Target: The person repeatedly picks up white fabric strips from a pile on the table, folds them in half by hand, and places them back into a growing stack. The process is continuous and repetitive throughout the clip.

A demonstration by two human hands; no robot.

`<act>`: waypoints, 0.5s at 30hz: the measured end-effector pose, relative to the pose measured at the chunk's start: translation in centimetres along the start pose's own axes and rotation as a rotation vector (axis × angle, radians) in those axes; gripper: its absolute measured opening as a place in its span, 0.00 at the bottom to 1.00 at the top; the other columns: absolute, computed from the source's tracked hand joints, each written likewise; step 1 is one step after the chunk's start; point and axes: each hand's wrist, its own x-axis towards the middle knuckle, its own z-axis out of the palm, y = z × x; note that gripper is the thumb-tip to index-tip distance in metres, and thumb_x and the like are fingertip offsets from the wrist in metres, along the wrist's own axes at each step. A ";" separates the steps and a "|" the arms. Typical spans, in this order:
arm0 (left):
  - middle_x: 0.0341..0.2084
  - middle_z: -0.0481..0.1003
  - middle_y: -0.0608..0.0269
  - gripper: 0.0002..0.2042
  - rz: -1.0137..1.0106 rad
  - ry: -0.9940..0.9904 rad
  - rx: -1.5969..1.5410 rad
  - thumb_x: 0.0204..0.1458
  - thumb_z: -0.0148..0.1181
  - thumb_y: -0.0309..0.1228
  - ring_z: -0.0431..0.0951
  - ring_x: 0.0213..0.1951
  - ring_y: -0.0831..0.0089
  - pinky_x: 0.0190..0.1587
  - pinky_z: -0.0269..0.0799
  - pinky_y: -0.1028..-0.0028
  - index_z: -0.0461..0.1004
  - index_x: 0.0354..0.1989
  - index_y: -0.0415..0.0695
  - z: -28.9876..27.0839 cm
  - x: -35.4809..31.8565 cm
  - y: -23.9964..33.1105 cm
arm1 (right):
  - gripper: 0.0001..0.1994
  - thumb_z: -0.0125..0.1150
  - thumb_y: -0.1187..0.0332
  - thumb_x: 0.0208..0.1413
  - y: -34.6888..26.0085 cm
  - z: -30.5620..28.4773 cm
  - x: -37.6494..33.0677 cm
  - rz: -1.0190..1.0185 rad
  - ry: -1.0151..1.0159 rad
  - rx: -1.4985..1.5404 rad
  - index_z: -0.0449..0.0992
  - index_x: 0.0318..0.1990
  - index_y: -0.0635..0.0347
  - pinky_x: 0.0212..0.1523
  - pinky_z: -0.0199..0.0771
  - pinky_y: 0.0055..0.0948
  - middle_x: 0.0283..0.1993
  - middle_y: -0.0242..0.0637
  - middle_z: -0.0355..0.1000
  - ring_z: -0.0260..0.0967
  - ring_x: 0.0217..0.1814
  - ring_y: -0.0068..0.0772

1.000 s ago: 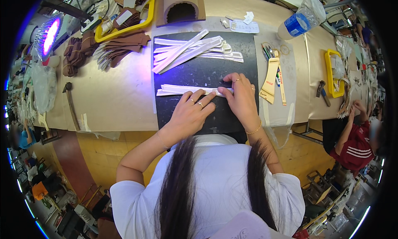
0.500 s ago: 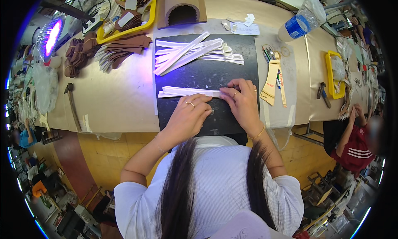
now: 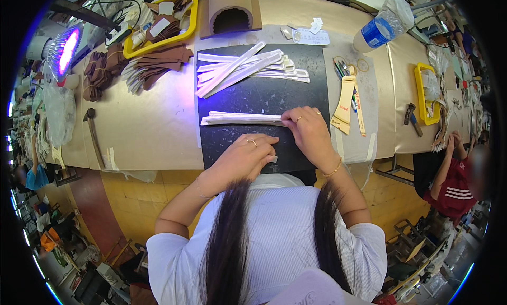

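Observation:
On the black work mat [image 3: 296, 146] lies a narrow stack of white strips [image 3: 240, 119], running left to right in front of me. My right hand [image 3: 310, 133] pinches the stack's right end between thumb and fingers. My left hand [image 3: 244, 156] is apart from the stack, on the near side of it, with its fingers curled together. A small pale piece [image 3: 273, 159] shows at its fingertips; its kind is too small to tell. Farther back on the mat, more white strips [image 3: 248, 70] with rounded ends lie in a loose, crossed pile.
Brown strips [image 3: 158, 64] and a yellow tray [image 3: 193, 19] stand back left, near a glowing lamp [image 3: 67, 51]. A hammer [image 3: 92, 136] lies left. Right are yellowish flat tools [image 3: 345, 104], a bottle [image 3: 374, 34] and another hammer [image 3: 412, 119]. A brown half-tube [image 3: 231, 11] stands behind.
My left hand has drawn off the strips, down toward me. My right hand stays at their right end, slightly lower, and the stack now shows more fully.

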 end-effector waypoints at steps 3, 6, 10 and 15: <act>0.55 0.73 0.49 0.06 0.080 0.024 0.095 0.57 0.61 0.31 0.71 0.59 0.51 0.61 0.65 0.56 0.74 0.37 0.42 1.0 0.2 -0.4 | 0.03 0.62 0.73 0.53 -0.4 -1.0 0.6 -0.008 -0.055 0.018 0.75 0.35 0.58 0.43 0.67 0.36 0.32 0.36 0.72 0.70 0.37 0.39; 0.59 0.70 0.48 0.06 0.097 0.030 0.195 0.56 0.61 0.31 0.65 0.64 0.50 0.64 0.61 0.53 0.74 0.36 0.42 1.4 0.7 -0.3 | 0.03 0.62 0.73 0.54 -1.1 -1.6 1.8 -0.069 -0.058 0.059 0.76 0.36 0.57 0.43 0.66 0.35 0.32 0.36 0.72 0.70 0.37 0.39; 0.60 0.69 0.48 0.07 0.012 -0.014 0.257 0.56 0.62 0.32 0.62 0.66 0.51 0.67 0.56 0.52 0.75 0.36 0.41 1.9 1.0 -0.3 | 0.04 0.61 0.74 0.55 -2.4 -2.0 5.0 -0.274 0.024 0.191 0.77 0.38 0.57 0.43 0.69 0.33 0.33 0.36 0.73 0.71 0.37 0.39; 0.61 0.68 0.46 0.06 0.016 -0.009 0.228 0.57 0.60 0.31 0.62 0.66 0.51 0.67 0.55 0.52 0.74 0.37 0.41 1.6 1.3 -0.5 | 0.05 0.65 0.75 0.56 -2.2 -1.3 8.7 -0.176 0.143 0.490 0.80 0.40 0.62 0.35 0.73 0.25 0.33 0.38 0.76 0.74 0.33 0.31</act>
